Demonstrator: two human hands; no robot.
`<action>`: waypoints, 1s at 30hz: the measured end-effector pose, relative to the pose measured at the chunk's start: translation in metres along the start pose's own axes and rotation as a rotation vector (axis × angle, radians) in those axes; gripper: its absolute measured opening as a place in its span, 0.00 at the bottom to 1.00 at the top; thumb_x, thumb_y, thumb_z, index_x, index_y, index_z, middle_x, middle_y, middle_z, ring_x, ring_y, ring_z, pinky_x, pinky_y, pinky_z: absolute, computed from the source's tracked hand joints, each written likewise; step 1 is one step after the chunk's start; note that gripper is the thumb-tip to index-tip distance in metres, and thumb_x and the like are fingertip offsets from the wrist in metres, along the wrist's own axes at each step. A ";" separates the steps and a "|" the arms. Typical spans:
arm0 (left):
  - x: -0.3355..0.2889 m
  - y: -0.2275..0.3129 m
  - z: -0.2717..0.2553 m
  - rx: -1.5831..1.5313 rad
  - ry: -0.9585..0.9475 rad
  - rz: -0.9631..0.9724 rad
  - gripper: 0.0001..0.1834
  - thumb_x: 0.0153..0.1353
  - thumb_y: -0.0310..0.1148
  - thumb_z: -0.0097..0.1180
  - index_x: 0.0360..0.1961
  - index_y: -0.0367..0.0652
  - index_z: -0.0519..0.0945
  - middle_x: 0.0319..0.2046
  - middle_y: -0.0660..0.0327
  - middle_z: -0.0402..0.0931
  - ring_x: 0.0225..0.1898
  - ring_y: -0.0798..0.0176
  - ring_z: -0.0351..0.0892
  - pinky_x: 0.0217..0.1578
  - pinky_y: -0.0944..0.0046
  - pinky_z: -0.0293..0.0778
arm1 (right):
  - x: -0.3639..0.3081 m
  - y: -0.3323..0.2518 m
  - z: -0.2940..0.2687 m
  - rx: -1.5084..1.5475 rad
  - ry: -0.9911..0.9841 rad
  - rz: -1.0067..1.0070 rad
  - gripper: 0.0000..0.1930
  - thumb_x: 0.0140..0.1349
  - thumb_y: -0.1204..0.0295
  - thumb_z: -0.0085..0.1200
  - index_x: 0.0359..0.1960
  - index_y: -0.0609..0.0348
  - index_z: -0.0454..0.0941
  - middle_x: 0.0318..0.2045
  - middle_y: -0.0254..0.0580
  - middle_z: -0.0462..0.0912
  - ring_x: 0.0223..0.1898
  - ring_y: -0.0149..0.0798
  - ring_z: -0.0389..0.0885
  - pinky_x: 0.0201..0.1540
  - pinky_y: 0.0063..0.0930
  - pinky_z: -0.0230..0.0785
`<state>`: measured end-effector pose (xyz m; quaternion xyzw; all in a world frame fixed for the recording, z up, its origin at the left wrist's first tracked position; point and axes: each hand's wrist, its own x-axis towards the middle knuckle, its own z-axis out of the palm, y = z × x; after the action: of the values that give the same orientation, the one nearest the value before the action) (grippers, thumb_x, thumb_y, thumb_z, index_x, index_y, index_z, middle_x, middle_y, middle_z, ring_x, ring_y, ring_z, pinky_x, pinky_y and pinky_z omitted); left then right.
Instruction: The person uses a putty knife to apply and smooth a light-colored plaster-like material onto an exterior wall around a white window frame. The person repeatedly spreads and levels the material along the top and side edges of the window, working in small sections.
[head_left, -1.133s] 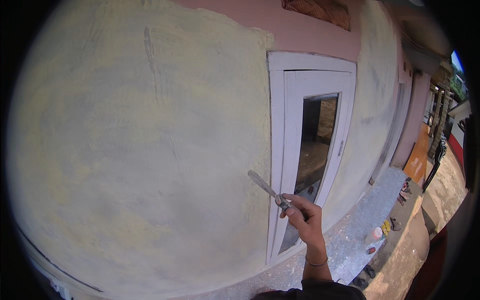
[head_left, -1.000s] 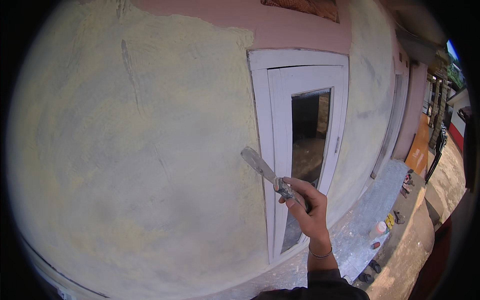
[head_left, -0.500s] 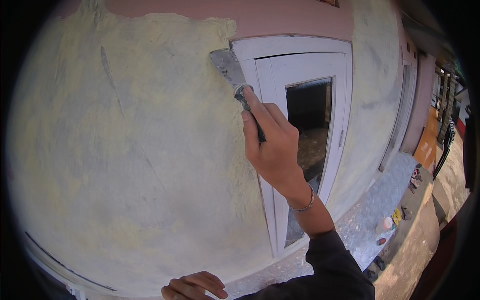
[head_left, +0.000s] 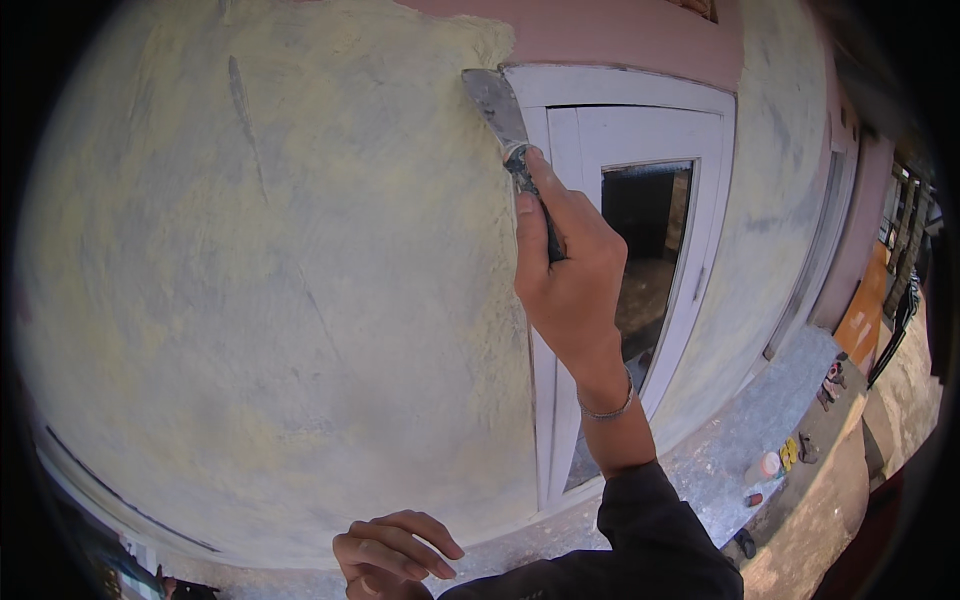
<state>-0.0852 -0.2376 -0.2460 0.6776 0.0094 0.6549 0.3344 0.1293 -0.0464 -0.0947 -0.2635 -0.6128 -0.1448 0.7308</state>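
No words, numbers, labels or signs can be read anywhere in view. On the far right, the orange board bears small pale marks, too blurred to tell whether they are lettering. Nearer on the right, the pale tub on the walkway appears too small for any label to be made out.

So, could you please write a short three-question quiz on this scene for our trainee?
1. Multiple choice: the blade of the flat grey metal scraper is nearest which corner of the tall, white, rectangular frame? A: lower right; B: upper left; C: upper right.
2. True or false: the bare right hand grips the scraper by its dark, narrow handle.
3. What colour is the flat wall strip directly above the frame?

Key: 1: B; 2: true; 3: pink.
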 end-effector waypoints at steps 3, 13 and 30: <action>0.003 -0.001 0.000 0.047 0.010 -0.028 0.25 0.83 0.46 0.50 0.41 0.32 0.85 0.35 0.43 0.89 0.38 0.39 0.88 0.34 0.49 0.86 | -0.001 0.001 0.000 0.027 0.036 -0.002 0.19 0.73 0.79 0.60 0.63 0.68 0.85 0.21 0.37 0.73 0.22 0.28 0.65 0.26 0.26 0.58; 0.090 0.033 -0.028 0.996 0.090 0.089 0.22 0.78 0.47 0.54 0.39 0.38 0.86 0.32 0.48 0.89 0.47 0.39 0.89 0.44 0.47 0.83 | 0.003 0.008 -0.009 -0.070 -0.003 -0.029 0.19 0.74 0.78 0.59 0.64 0.66 0.85 0.21 0.36 0.74 0.23 0.29 0.67 0.26 0.27 0.58; 0.178 0.024 -0.133 2.019 0.139 0.374 0.19 0.77 0.30 0.54 0.66 0.45 0.82 0.68 0.56 0.82 0.76 0.50 0.73 0.82 0.34 0.45 | 0.005 0.019 -0.007 -0.021 0.150 -0.113 0.19 0.74 0.78 0.59 0.65 0.65 0.84 0.22 0.33 0.73 0.23 0.25 0.63 0.26 0.26 0.55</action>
<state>-0.1892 -0.1175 -0.0886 0.5941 0.4690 0.4212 -0.4996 0.1467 -0.0342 -0.0944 -0.2247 -0.5687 -0.2117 0.7624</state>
